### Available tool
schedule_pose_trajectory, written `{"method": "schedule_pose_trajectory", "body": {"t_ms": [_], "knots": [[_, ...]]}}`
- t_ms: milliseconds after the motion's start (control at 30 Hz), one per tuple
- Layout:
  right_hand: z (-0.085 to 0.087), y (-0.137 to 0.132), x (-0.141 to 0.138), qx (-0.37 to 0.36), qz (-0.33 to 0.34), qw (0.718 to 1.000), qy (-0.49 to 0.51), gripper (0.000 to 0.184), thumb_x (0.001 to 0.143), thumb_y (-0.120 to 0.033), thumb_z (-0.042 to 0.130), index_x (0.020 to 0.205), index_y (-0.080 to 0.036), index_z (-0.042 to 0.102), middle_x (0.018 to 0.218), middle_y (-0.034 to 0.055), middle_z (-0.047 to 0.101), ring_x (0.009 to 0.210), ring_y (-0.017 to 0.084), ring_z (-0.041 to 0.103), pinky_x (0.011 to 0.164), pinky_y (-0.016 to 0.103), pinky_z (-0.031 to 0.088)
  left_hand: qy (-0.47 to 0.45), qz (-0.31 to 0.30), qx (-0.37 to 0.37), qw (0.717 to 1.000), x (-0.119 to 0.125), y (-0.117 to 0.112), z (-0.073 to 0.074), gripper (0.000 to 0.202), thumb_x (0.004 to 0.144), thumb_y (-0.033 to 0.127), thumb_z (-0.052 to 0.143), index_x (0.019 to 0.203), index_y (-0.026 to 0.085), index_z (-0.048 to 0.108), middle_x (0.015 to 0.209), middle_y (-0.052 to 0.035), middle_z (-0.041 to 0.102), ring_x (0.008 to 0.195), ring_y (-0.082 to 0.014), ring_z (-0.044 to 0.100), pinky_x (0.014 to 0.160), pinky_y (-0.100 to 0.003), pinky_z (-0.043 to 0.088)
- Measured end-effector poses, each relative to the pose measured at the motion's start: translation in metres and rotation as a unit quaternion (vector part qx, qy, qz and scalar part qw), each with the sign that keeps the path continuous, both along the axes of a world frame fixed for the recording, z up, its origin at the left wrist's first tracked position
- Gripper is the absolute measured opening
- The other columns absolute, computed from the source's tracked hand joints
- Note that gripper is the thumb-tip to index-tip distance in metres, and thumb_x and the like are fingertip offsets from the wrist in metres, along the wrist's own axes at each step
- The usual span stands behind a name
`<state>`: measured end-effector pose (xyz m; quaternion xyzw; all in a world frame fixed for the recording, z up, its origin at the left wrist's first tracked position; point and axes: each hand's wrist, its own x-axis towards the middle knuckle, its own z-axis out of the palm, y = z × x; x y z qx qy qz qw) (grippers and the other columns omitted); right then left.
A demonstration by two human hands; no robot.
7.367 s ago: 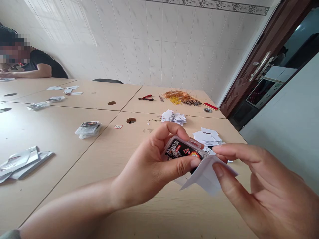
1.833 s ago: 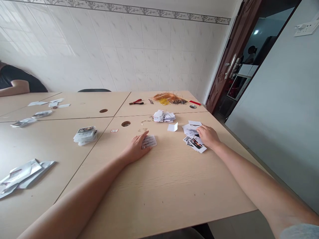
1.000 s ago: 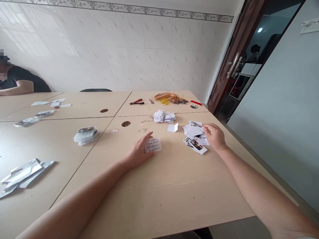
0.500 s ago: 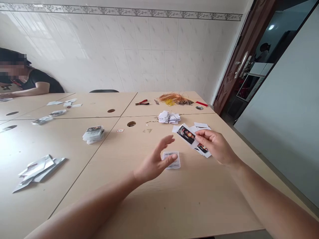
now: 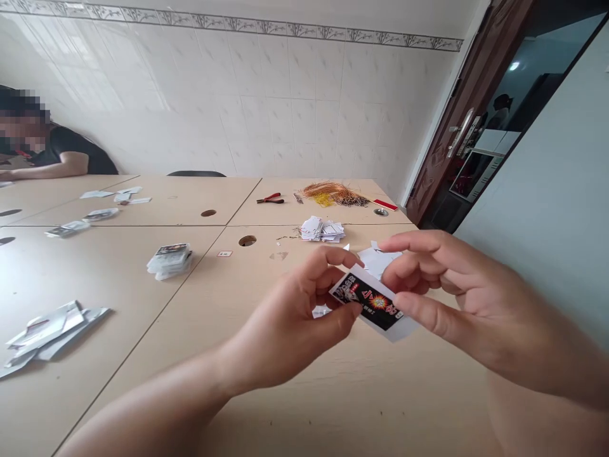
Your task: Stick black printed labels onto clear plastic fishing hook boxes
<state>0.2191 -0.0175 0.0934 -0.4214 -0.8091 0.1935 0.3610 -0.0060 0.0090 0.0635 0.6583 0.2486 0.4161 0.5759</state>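
Both my hands hold one printed paper card [image 5: 373,303], black with red and white marks, raised above the wooden table [image 5: 295,393]. My left hand [image 5: 295,317] pinches its left end between thumb and fingers. My right hand [image 5: 457,298] grips its right end, fingers curled. A small clear plastic case [image 5: 321,311] lies on the table just behind my left fingers, mostly hidden. White paper cards [image 5: 378,260] lie loose behind the held card.
A pile of folded white cards [image 5: 321,228], red-handled pliers [image 5: 270,200] and a bundle of copper-coloured wire [image 5: 333,192] lie farther back. A stack of filled cases [image 5: 170,259] and silver bags [image 5: 47,330] sit left. Another person sits at far left. A door stands right.
My right hand lifted a printed card from the pile and brought it toward me. My left hand left the clear case on the table and took hold of the card's other end.
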Motion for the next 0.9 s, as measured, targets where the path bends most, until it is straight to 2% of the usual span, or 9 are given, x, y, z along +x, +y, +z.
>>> {"method": "schedule_pose_trajectory", "body": {"t_ms": [67,167,300,400,500,667,800,833,900], "knots": [[-0.007,0.003,-0.001,-0.003,-0.006,1.0,-0.015,0.035,0.098,-0.036,0.063,0.131,-0.047,0.055,0.089,-0.0046,0.071,0.075,0.013,0.072,0.063,0.018,0.062,-0.006,-0.001,0.005,1.0,-0.001,0.001,-0.004,0.023,0.089,0.007,0.063,0.103,0.022,0.054,0.087,0.0027,0.068,0.072,-0.0085,0.057,0.066,-0.021,0.048],[-0.013,0.008,0.002,-0.016,-0.002,1.0,-0.025,0.038,0.097,-0.031,0.062,0.131,-0.048,0.055,0.083,-0.0049,0.069,0.072,0.013,0.072,0.06,0.017,0.061,-0.032,-0.014,-0.029,0.999,-0.004,0.008,-0.006,0.021,0.092,0.015,0.067,0.106,0.022,0.054,0.088,0.0012,0.067,0.069,-0.0094,0.057,0.061,-0.022,0.048],[-0.013,0.012,0.002,-0.057,0.006,0.998,-0.027,0.049,0.095,-0.028,0.062,0.137,-0.051,0.049,0.082,-0.0061,0.07,0.071,0.013,0.073,0.062,0.019,0.063,-0.036,-0.002,-0.057,0.998,-0.006,0.016,-0.008,0.022,0.093,0.024,0.071,0.109,0.022,0.056,0.076,0.0022,0.064,0.063,-0.0098,0.056,0.055,-0.02,0.046],[-0.013,0.013,-0.003,-0.1,0.016,0.995,-0.024,0.055,0.095,-0.029,0.061,0.144,-0.047,0.045,0.089,-0.003,0.074,0.072,0.015,0.074,0.063,0.022,0.064,-0.056,-0.001,-0.06,0.997,-0.005,0.018,-0.009,0.022,0.092,0.024,0.073,0.108,0.022,0.057,0.072,0.0031,0.064,0.06,-0.0089,0.056,0.054,-0.019,0.047],[-0.016,0.012,-0.005,-0.086,0.023,0.996,-0.032,0.063,0.094,-0.022,0.06,0.149,-0.046,0.04,0.099,-0.0004,0.074,0.077,0.017,0.074,0.065,0.024,0.064,-0.084,-0.01,-0.077,0.993,-0.004,0.018,-0.009,0.025,0.091,0.023,0.075,0.108,0.023,0.057,0.073,0.0035,0.065,0.06,-0.0086,0.059,0.055,-0.018,0.049],[-0.018,0.01,0.001,-0.051,0.035,0.997,-0.051,0.073,0.094,-0.022,0.063,0.151,-0.055,0.032,0.099,-0.0036,0.072,0.088,0.017,0.074,0.074,0.024,0.066,-0.084,-0.01,-0.08,0.993,-0.005,0.016,-0.008,0.023,0.092,0.02,0.073,0.108,0.024,0.057,0.072,0.0053,0.063,0.06,-0.0068,0.056,0.055,-0.015,0.048],[-0.016,0.01,0.002,-0.027,0.042,0.999,-0.018,0.063,0.094,-0.031,0.065,0.147,-0.056,0.042,0.133,0.0001,0.067,0.112,0.022,0.072,0.077,0.028,0.067,-0.042,0.03,-0.052,0.997,-0.005,0.011,-0.006,0.023,0.091,0.017,0.071,0.107,0.024,0.057,0.07,0.0069,0.059,0.061,-0.0074,0.054,0.057,-0.016,0.047],[-0.016,0.01,0.0,-0.024,0.035,0.999,0.005,0.055,0.095,-0.033,0.066,0.143,-0.054,0.048,0.132,0.0002,0.068,0.112,0.023,0.072,0.078,0.029,0.067,-0.033,0.037,-0.041,0.998,-0.004,0.009,-0.006,0.024,0.09,0.015,0.071,0.107,0.024,0.057,0.069,0.007,0.059,0.062,-0.0076,0.053,0.057,-0.016,0.047],[-0.017,0.012,-0.006,-0.018,0.004,0.998,0.063,0.037,0.095,-0.035,0.068,0.128,-0.047,0.061,0.114,0.0,0.075,0.1,0.021,0.075,0.077,0.028,0.067,-0.019,0.045,-0.023,0.999,-0.004,0.007,-0.006,0.023,0.089,0.012,0.07,0.105,0.024,0.058,0.069,0.007,0.058,0.062,-0.0082,0.054,0.058,-0.017,0.046]]}}
